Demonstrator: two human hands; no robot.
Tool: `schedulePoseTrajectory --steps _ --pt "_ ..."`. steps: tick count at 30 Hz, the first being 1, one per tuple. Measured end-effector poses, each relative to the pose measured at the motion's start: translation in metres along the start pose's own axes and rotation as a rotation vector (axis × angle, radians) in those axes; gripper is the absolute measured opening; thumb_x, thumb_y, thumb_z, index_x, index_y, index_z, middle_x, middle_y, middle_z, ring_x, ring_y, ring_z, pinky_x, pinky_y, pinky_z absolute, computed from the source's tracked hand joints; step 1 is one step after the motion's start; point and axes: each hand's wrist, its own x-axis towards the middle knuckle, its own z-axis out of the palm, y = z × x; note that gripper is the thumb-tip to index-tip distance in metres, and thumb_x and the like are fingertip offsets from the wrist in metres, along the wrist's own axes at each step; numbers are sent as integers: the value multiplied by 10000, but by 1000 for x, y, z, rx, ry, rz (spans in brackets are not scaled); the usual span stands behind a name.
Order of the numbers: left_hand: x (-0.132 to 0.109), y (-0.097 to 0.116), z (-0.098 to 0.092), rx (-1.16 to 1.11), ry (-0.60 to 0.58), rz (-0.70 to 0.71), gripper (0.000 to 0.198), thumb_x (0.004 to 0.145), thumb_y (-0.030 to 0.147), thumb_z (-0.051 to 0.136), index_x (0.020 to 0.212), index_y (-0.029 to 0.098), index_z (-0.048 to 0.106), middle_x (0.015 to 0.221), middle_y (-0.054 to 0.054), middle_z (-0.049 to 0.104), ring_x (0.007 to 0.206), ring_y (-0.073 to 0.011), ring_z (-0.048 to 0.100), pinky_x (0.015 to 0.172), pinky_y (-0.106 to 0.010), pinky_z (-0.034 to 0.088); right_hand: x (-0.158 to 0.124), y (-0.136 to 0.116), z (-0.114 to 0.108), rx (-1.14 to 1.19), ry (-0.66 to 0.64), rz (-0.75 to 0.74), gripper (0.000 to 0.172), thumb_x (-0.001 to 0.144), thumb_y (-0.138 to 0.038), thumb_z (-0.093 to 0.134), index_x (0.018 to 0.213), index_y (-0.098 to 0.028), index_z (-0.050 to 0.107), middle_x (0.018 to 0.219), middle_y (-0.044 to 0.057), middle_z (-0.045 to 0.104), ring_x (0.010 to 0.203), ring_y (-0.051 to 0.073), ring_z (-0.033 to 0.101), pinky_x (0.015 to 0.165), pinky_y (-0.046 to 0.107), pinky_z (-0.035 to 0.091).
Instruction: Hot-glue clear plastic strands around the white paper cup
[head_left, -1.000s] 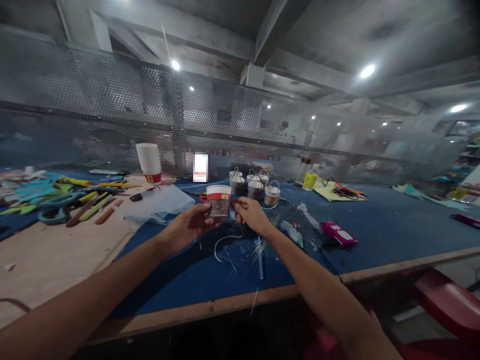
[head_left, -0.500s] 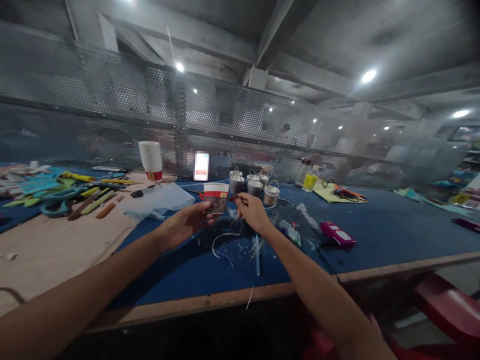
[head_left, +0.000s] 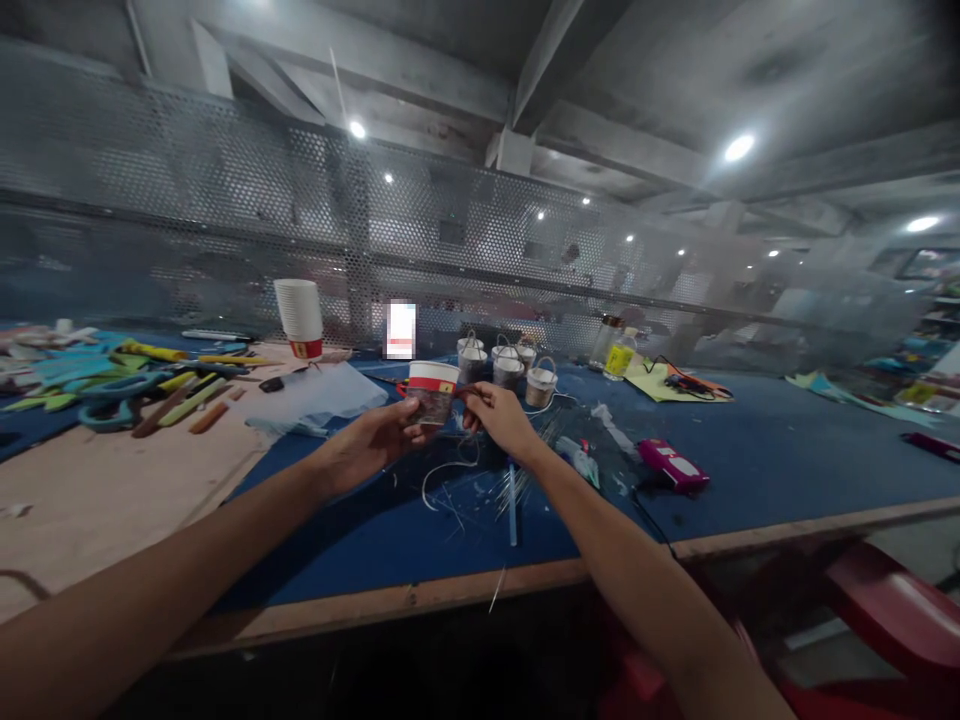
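A paper cup [head_left: 433, 392] with a white rim, a red band and a grey-brown lower part is upright over the table. My left hand [head_left: 382, 435] grips it from the left, thumb in front and fingers below. Close against the cup's right side, my right hand [head_left: 495, 412] has thumb and fingertips pinched together. Whatever thin, dark piece lies between them is too small to name. Behind my right hand stand several small bucket-like cups with loop handles, one of them a pale cup [head_left: 540, 385]. A white cord [head_left: 444, 470] curls on the table below.
At left are a stack of white cups [head_left: 298, 312], blue-handled scissors [head_left: 116, 400], pens and a translucent sheet [head_left: 319, 395]. Thin wires and a blue stick [head_left: 513, 505] lie in front. To the right are a magenta device [head_left: 673, 466], a yellow-labelled bottle [head_left: 619, 358] and a red stool [head_left: 900, 610].
My right hand has moved slightly left, closer to the cup's side. The dark reddish piece at its fingertips shows less now. My left hand still holds the cup.
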Motion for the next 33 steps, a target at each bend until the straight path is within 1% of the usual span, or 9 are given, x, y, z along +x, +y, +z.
schedulePoseTrajectory --steps 3,9,18,22,24,26,28,30,33 --pt "-1 4 -1 8 40 13 202 991 140 688 1149 121 813 1035 -134 862 903 -238 794 788 -296 647 0 -1 -1 -10 21 2 123 1000 -175 588 947 -159 698 583 -48 650 514 100 592 567 202 478" --pt "-3 9 -3 -27 -14 70 261 964 229 735 1199 132 792 1126 -158 856 920 -258 794 832 -343 650 -2 -1 -2 -43 1 -36 161 1004 -249 617 897 -168 705 602 -39 650 544 111 597 601 221 492" --pt "-16 7 10 -40 -104 -64 383 926 262 772 1281 117 763 1190 -193 840 1119 -344 788 1066 -464 592 -3 -2 -4 -50 -4 -75 373 973 -549 727 897 -184 696 632 -21 652 582 137 598 622 255 493" --pt "-14 9 6 -54 -88 -32 363 937 305 769 1261 140 764 1200 -186 836 1104 -345 795 1055 -463 606 0 1 -9 -110 44 -33 244 1026 -385 638 1005 -162 734 677 6 686 598 149 611 665 275 526" --pt "-12 9 4 -54 -77 -18 345 945 313 762 1247 147 767 1197 -186 837 1101 -339 796 1043 -446 618 -1 1 -12 -238 98 -39 176 972 -230 635 1081 -161 754 863 49 764 673 157 642 751 305 560" --pt "-11 9 4 -60 -55 -4 325 954 296 753 1246 154 765 1182 -183 842 1094 -331 800 1050 -440 622 -2 0 -15 -388 188 -93 363 860 -103 639 1194 -178 762 1177 89 776 783 160 670 883 345 575" --pt "-10 9 5 -69 -32 3 352 962 264 741 1297 158 749 1174 -178 845 1103 -328 801 1063 -446 623 -4 -4 -15 -430 240 -131 519 810 -60 599 1287 -203 746 1381 94 714 814 148 679 958 364 573" --pt "-9 9 6 -67 -19 -1 431 960 248 740 1381 159 713 1182 -176 845 1123 -330 799 1069 -449 625 -5 -7 -14 -307 182 -84 529 839 -79 524 1305 -215 734 1378 81 723 710 124 670 885 342 600" --pt "-10 8 6 -52 -14 -18 496 959 258 744 1441 161 678 1185 -175 845 1120 -330 800 1059 -440 631 -6 -10 -7 2 -32 58 523 863 -101 441 1285 -228 722 1217 47 793 584 116 656 699 289 606"
